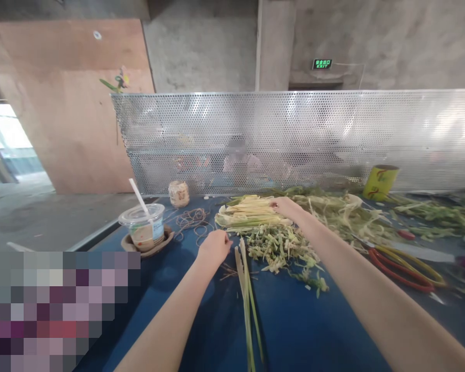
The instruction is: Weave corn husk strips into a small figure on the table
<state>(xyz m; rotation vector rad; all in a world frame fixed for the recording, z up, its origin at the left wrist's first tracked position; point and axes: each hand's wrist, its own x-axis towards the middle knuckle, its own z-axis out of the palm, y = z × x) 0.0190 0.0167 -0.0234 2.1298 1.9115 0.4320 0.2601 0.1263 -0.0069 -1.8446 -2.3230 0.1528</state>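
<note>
My right hand (287, 208) reaches to a stack of pale yellow-green plant stalks (251, 211), its fingers closed in a pinch on a stalk at the right end. Closer to me, my left hand (215, 245) is curled just above the blue tabletop; what its fingers hold, if anything, is hidden. Right beside those fingertips, a few long, thin green stalks (248, 305) lie lengthwise, running toward me. Between the hands spreads a heap of short trimmed plant ends (275, 248). Small thin brown strands (229, 272) lie by the long stalks.
A lidded cup with a straw (142, 227) stands in a brown holder at left, near loose string (191, 221) and a spool (179, 194). Scissors with red handles (401, 271), leafy scraps (349, 212) and a yellow can (380, 182) are at right. A perforated metal screen (313, 139) stands behind.
</note>
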